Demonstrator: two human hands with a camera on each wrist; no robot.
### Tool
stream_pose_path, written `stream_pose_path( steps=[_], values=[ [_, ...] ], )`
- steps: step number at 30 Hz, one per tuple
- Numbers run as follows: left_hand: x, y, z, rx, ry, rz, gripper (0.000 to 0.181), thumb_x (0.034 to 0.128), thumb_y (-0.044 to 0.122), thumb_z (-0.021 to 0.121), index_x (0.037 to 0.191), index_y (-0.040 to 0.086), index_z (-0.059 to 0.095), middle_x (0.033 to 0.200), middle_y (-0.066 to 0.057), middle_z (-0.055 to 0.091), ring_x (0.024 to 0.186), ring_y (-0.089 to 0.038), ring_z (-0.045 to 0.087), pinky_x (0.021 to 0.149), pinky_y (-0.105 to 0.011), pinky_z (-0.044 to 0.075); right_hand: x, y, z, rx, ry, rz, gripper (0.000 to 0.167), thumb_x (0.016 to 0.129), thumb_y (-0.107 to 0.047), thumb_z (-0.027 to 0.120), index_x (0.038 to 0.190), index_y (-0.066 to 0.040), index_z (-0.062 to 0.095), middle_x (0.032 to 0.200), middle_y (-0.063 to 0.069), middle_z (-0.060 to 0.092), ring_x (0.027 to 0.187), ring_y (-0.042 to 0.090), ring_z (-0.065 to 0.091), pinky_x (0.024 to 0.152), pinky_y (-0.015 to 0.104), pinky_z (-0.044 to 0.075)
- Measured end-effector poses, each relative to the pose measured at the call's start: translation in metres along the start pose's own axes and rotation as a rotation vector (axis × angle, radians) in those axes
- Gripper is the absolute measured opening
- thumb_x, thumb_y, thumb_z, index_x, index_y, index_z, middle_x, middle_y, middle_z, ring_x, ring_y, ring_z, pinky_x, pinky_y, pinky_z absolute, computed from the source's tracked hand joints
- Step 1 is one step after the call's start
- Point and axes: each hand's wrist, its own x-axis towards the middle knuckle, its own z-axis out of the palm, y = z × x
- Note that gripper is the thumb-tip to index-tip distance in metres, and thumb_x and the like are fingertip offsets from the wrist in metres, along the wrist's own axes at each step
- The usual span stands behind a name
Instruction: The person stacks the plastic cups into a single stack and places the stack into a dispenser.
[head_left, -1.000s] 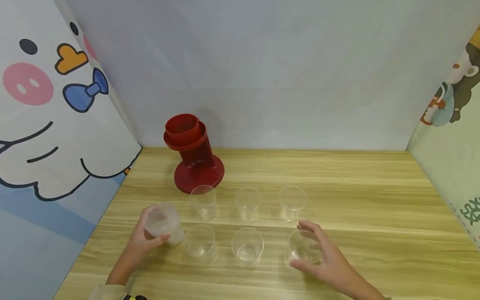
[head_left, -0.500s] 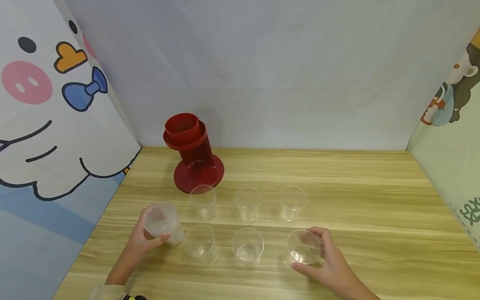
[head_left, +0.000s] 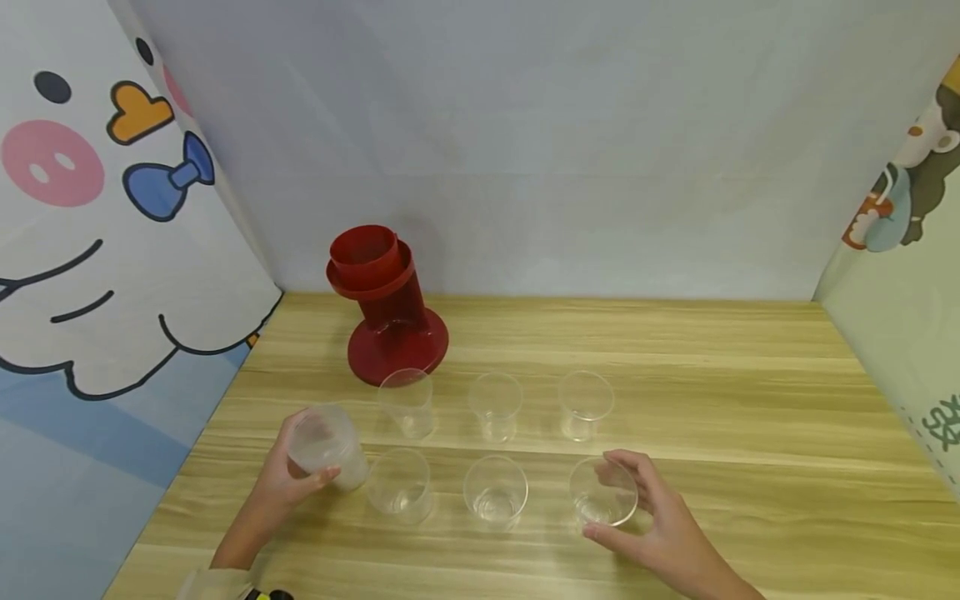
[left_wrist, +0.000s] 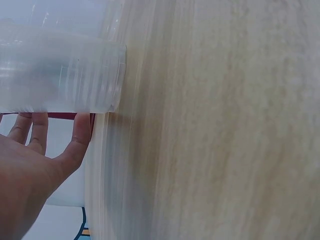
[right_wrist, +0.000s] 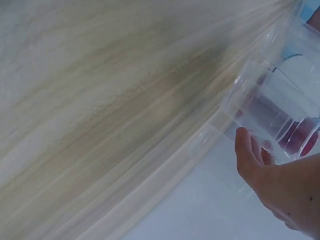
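Note:
My left hand [head_left: 283, 477] grips a stack of nested clear plastic cups [head_left: 330, 450], left of the other cups. In the left wrist view the cup stack [left_wrist: 60, 72] stands on the table. Toward the right, my right hand [head_left: 663, 527] curls round a single clear plastic cup [head_left: 602, 496], thumb at the near side and fingers behind it. The right wrist view shows this cup [right_wrist: 272, 107] upright on the table. Left of it in the near row stand a middle cup [head_left: 495, 496] and a left cup [head_left: 400, 492], the latter beside the stack.
Three more clear cups form the back row: left [head_left: 408, 408], middle [head_left: 496, 408] and right [head_left: 585, 404]. A red stand [head_left: 397, 342] with a round base and ringed top is behind them at left. Printed cloth walls [head_left: 525, 167] enclose the wooden table [head_left: 750, 400].
The cup at my right hand has shifted slightly left. The right hand's fingers drew back a little, then closed in at the cup again. My left hand and the stack have stayed put.

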Motion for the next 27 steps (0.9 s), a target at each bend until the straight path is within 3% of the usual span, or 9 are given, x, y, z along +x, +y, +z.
stream_pose_path(
  steps=[9,16,27],
  values=[
    [0.000,0.002,0.000,0.002,-0.004,-0.008,0.075,0.0783,0.000,0.069,0.140,0.004,0.026,0.128,-0.012,0.036,0.106,-0.013,0.041,0.079,-0.023,0.045,0.004,-0.011,-0.005,-0.021,0.012,-0.096,0.072,0.071,-0.028,0.083,0.130,-0.023,0.042,0.122,-0.006,0.059,0.112,0.015,0.054,0.087,0.042,0.048],
    [0.000,0.001,0.000,0.010,-0.007,-0.016,0.076,0.0783,0.001,0.069,0.140,0.003,0.025,0.129,-0.013,0.036,0.107,-0.014,0.040,0.079,-0.025,0.046,0.006,-0.020,-0.006,0.008,0.000,-0.118,0.069,0.070,-0.026,0.084,0.125,-0.015,0.045,0.121,-0.009,0.058,0.112,0.014,0.054,0.088,0.038,0.047],
    [0.001,0.001,0.000,0.024,0.001,-0.011,0.075,0.0786,0.002,0.070,0.139,0.003,0.026,0.129,-0.013,0.037,0.107,-0.011,0.040,0.080,-0.022,0.044,0.012,-0.033,-0.007,0.025,-0.021,-0.200,0.069,0.071,-0.026,0.083,0.127,-0.018,0.044,0.120,-0.006,0.059,0.113,0.015,0.054,0.089,0.034,0.047]
  ],
)
